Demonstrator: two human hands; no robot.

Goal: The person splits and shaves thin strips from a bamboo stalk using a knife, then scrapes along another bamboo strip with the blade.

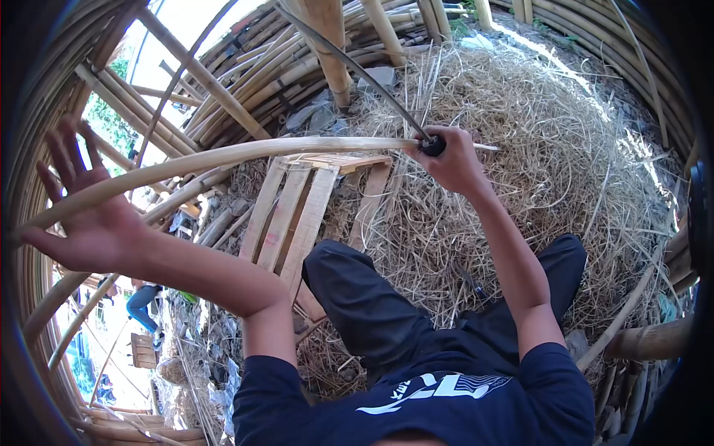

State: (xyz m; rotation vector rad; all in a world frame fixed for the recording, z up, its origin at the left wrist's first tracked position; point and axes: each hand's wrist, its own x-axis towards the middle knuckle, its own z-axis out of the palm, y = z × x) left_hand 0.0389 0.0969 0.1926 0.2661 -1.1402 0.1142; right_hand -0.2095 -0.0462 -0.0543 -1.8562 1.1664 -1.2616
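Note:
My right hand [452, 160] is closed round the black handle of a long-bladed knife [364, 74], whose dark, narrow blade runs up and to the left. A pale bamboo strip [245, 151] meets the blade's base at this hand, and a short end of it shows just beyond. From there the strip bows leftward across the view to my left hand [100, 219]. That hand is raised with its fingers spread, and the strip passes across the open palm; I cannot tell how firmly it touches.
A slatted wooden pallet [294, 212] lies by my left knee. Heaped bamboo shavings [513, 111] cover the ground ahead and to the right. Bamboo poles [323, 44] stand in front, with more stacked behind. A person's leg [141, 306] shows at far left.

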